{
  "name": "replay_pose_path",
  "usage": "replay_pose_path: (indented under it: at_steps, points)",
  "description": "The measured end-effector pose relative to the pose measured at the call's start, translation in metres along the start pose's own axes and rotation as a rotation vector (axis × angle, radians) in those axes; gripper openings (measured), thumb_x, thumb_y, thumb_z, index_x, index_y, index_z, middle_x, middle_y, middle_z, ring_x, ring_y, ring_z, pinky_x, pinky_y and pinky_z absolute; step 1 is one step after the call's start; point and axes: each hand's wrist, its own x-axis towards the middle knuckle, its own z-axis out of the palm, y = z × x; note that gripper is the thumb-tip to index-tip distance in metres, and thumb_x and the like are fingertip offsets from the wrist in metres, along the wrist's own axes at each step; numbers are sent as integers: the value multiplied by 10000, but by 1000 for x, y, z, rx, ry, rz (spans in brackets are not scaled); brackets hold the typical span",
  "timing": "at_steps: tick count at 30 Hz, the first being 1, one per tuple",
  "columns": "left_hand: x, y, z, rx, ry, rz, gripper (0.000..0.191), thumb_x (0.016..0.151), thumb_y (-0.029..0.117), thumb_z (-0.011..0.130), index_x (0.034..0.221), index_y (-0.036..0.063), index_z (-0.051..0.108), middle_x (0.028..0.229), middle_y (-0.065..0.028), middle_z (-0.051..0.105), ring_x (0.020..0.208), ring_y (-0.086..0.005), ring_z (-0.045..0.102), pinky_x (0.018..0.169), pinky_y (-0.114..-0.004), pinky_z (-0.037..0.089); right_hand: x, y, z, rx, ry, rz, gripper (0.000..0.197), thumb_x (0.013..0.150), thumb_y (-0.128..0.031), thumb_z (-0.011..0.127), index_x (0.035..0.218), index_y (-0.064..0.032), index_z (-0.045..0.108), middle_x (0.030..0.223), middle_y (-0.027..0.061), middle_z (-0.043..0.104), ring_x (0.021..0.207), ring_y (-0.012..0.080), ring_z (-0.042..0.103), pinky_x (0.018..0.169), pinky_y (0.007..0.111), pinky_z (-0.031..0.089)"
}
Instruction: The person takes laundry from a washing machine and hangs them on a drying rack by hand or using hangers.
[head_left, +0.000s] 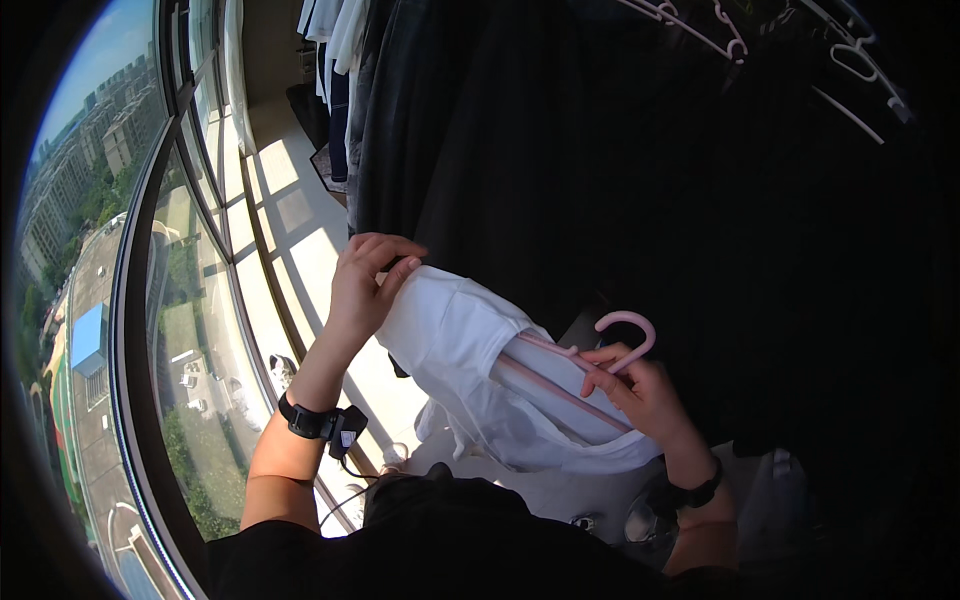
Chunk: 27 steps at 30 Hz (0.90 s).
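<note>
A white garment (457, 322), probably a shirt, hangs in front of my body with a pink hanger (551, 345) partly inside it. The hanger's left part goes under the cloth, while its bar shows through the neck opening. My right hand (645, 394) grips the hanger just below its curved hook, which points up and right. At the garment's upper left corner, my left hand (371, 281) has thumb and fingers closed at the cloth's edge. The hanger's left end is hidden under the fabric.
Dark hanging cloth (465, 135) fills the space ahead. White clothes (334, 34) hang farther back. Spare pink hangers (697, 34) and white hangers (855, 60) are at the upper right. A tall window (191, 247) runs along my left, above a sunlit floor (311, 262).
</note>
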Motion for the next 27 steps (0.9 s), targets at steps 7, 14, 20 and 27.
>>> replay_pose_path:
  at_steps: [7, 14, 20, 27]
  points:
    - [12, 10, -6, 29, -164, 367, 423, 858, 329, 728, 1194, 80, 663, 1200, -83, 630, 1145, -290, 585, 987, -405, 453, 40, 12, 18, 375, 6, 68, 244, 1008, -167, 576, 1209, -30, 593, 834, 14, 660, 591, 17, 417, 545, 169, 359]
    - [-18, 9, 29, -48, -335, 409, 343, 804, 303, 762, 1124, 183, 740, 952, 1, 639, 940, -188, 634, 870, -351, 475, 32, 11, 32, 547, -138, 201, 317, 992, -130, 599, 1263, 25, 542, 930, 80, 692, 605, 27, 437, 587, 166, 394]
    - [2, -19, 25, -244, -334, 440, 236, 828, 232, 757, 1048, 148, 748, 932, -2, 656, 900, -196, 642, 822, -338, 459, 32, -39, 26, 624, -299, 59, 591, 933, -51, 625, 1461, 21, 371, 1197, 198, 655, 1222, 242, 580, 1103, 394, 397]
    - [49, -22, 81, -870, -576, 91, 237, 903, 160, 718, 1100, 30, 710, 1074, -83, 616, 1017, -202, 599, 840, -316, 513, -8, -102, -11, 849, -216, 426, 1007, 701, -395, 655, 1491, 88, 260, 1415, 286, 482, 1357, 399, 439, 1191, 518, 241]
